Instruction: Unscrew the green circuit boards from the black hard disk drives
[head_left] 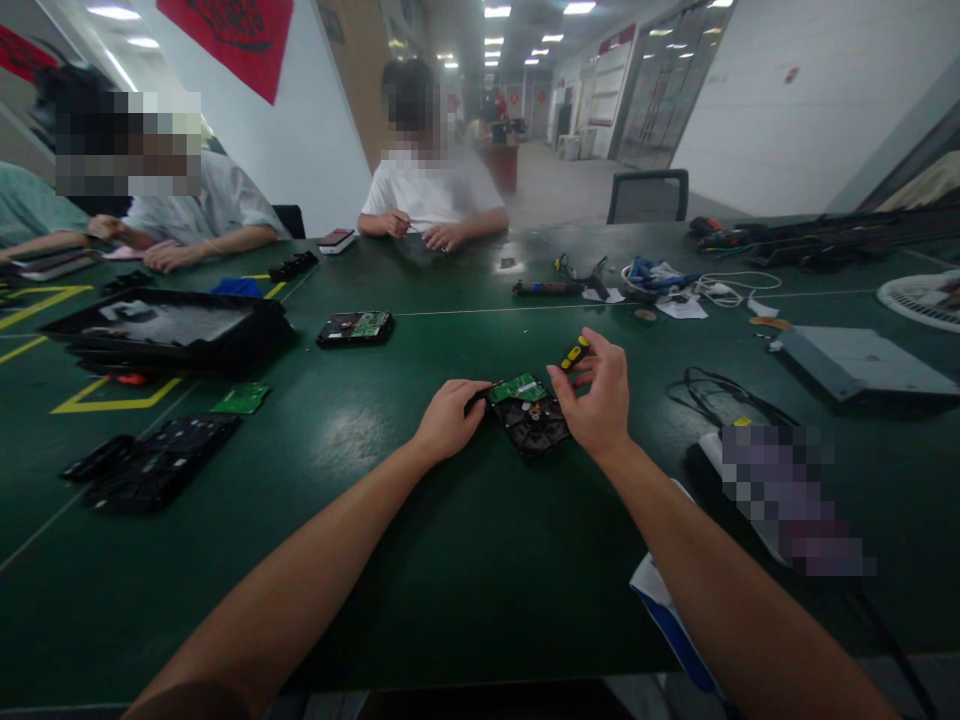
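A black hard drive [534, 422] with a green circuit board [517, 388] on its far end lies on the green table [450, 560] in front of me. My left hand [448, 418] rests at the drive's left edge, fingers curled against it. My right hand [596, 395] is at the drive's right edge, fingers closed round a small screwdriver with a yellow and black handle [575, 353] that sticks up past my fingertips.
Another hard drive [355, 328] lies farther back. A black tray [169, 330], a loose green board [241, 398] and black parts [154, 462] sit left. Cables and tools [660, 280] lie back right, a grey box [862, 362] right. Two people sit across the table.
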